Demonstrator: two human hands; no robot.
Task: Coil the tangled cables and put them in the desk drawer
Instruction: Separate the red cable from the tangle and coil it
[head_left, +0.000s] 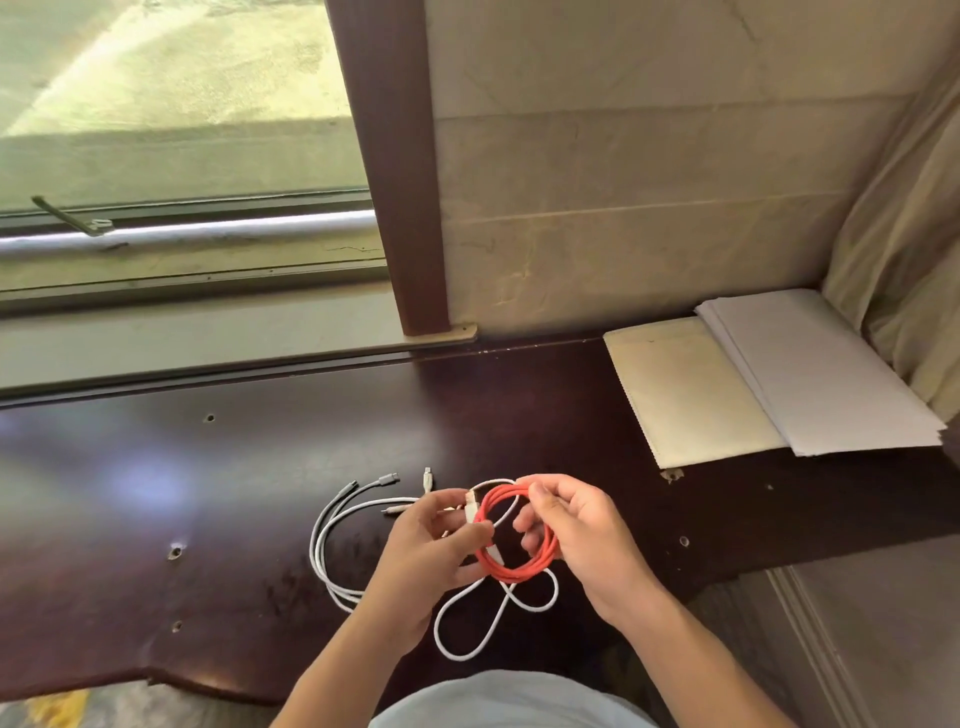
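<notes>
An orange-red cable (524, 570) is wound into a small round coil, held just above the dark wooden desk (156, 493). My left hand (431, 561) pinches its left side near a white plug, and my right hand (576, 535) grips its right side and top. A white cable (467, 631) lies in loose loops on the desk under the coil, partly hidden by my hands. A grey and white multi-plug cable (324, 545) curves on the desk to the left, its plugs fanned out near my left hand. No drawer is in view.
A cream folder (680, 395) and a stack of white paper (826, 379) lie at the back right against the wall. A window with a metal rail (182, 234) runs behind the desk. The desk's front edge is chipped at the lower left.
</notes>
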